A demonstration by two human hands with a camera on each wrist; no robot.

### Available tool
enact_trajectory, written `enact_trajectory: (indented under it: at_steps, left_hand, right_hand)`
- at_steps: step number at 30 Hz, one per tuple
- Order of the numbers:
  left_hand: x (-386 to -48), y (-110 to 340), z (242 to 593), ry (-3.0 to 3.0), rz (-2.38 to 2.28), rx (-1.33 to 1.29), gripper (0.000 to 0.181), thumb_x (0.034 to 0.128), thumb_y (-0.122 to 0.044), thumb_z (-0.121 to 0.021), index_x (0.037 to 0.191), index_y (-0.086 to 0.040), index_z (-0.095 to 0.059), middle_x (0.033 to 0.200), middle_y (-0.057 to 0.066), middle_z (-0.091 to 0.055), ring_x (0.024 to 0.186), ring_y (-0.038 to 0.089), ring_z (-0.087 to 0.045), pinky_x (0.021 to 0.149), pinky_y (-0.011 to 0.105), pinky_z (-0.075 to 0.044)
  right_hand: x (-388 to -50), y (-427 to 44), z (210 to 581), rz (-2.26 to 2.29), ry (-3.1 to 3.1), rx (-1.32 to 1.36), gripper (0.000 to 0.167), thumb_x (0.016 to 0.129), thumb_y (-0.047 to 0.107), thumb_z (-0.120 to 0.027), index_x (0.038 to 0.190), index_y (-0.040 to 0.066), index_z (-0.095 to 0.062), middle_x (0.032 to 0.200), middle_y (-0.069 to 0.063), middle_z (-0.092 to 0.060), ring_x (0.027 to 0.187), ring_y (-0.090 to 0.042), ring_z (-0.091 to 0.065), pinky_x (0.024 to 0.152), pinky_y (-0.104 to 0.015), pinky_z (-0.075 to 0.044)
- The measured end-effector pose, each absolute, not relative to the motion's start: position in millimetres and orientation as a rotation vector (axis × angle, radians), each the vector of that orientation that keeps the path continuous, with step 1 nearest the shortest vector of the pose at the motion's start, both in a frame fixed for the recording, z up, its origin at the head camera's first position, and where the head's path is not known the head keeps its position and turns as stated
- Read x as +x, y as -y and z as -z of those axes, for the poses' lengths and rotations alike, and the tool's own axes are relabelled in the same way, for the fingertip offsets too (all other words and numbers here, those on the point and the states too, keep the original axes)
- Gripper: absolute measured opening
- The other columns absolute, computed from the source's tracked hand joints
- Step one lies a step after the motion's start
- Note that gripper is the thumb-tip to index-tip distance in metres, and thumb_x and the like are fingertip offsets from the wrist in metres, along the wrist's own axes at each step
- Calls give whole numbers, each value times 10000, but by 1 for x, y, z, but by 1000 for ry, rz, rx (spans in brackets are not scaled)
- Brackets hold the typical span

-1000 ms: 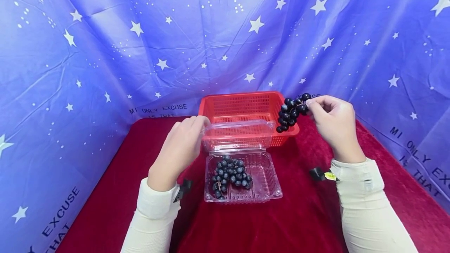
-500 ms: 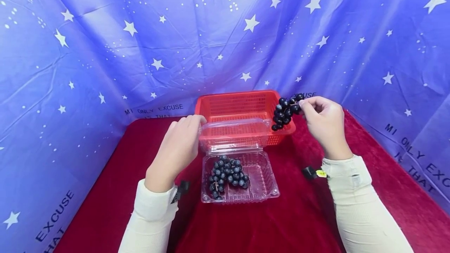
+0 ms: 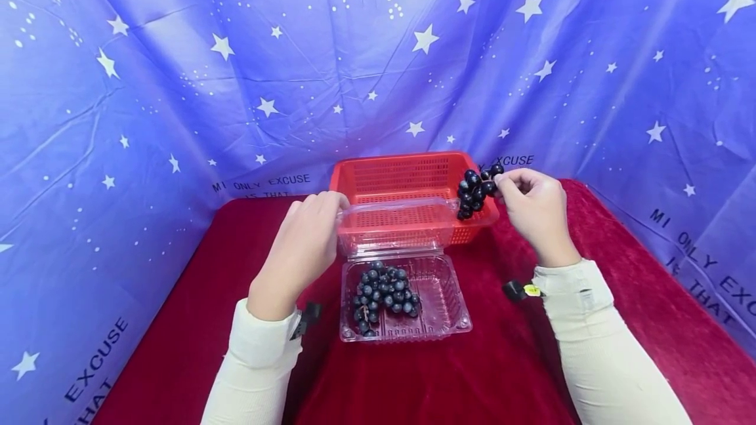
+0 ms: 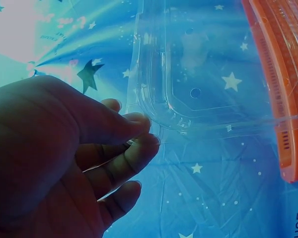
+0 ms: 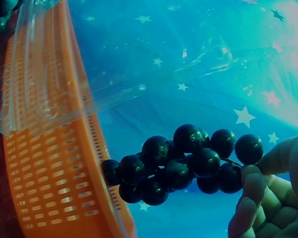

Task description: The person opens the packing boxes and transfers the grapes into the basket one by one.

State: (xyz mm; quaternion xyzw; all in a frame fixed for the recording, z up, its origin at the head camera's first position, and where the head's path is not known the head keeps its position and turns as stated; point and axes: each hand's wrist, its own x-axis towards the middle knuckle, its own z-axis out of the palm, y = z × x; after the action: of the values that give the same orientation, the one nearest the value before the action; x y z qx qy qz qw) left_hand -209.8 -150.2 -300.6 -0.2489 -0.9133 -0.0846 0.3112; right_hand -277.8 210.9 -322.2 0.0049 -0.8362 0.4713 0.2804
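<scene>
My left hand [image 3: 304, 248] pinches the corner of the raised clear lid [image 4: 161, 111] between thumb and fingertips. The lid belongs to a hinged clear plastic box [image 3: 440, 294], whose base lies on the cloth. Several dark grapes [image 3: 386, 290] in a bunch fill the left part of that base. Between thumb and fingers, my right hand [image 3: 534, 212] pinches the stem end of another bunch of dark grapes [image 5: 176, 166]. This bunch hangs over the right end of a red perforated basket [image 3: 407, 172], its lower grapes near the rim.
Behind the box stands the basket, partly seen through the lid. Dark red cloth [image 3: 502, 372] covers the table. A blue curtain [image 3: 331, 51] with white stars hangs close behind and at both sides.
My right hand has moved left, bringing its grape bunch further over the basket's right end. The left hand stays at the lid corner. The head view has shifted slightly.
</scene>
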Motion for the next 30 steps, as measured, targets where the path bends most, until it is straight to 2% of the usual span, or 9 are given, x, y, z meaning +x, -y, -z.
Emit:
enact_trajectory:
  at_steps: [4, 12, 23, 30]
  left_hand:
    - [-210, 151, 302, 2408, 224, -653, 296, 860, 39, -685, 1113, -75, -580, 948, 70, -683, 865, 272, -624, 747, 385, -478]
    - [-210, 150, 301, 2400, 226, -650, 270, 866, 41, -672, 1091, -78, -581, 939, 68, -686, 868, 277, -632, 747, 394, -477]
    - [-211, 151, 302, 2405, 199, -645, 250, 854, 45, -668, 1044, -91, -579, 886, 65, -658, 856, 285, -632, 729, 406, -466]
    - [-211, 152, 303, 2407, 191, -643, 243, 856, 37, -678, 1030, -100, -577, 868, 57, -642, 864, 280, -634, 721, 401, -463]
  right_hand:
    - [-279, -209, 324, -1206, 2293, 4, 266, 977, 365, -663, 916, 145, -799, 744, -15, -735, 585, -79, -533, 517, -257, -405]
    - [-280, -210, 327, -1165, 2317, -11, 285, 974, 390, -669, 929, 145, -808, 705, 80, -707, 592, -71, -535, 536, -257, -400]
    - [-283, -209, 333, -1103, 2376, -8, 280, 982, 388, -653, 936, 154, -801, 737, 26, -721, 593, -90, -552, 537, -268, -418]
    - [-288, -209, 341, -1069, 2396, 15, 260, 984, 354, -650, 916, 149, -793, 735, 9, -704, 638, -134, -549, 588, -278, -411]
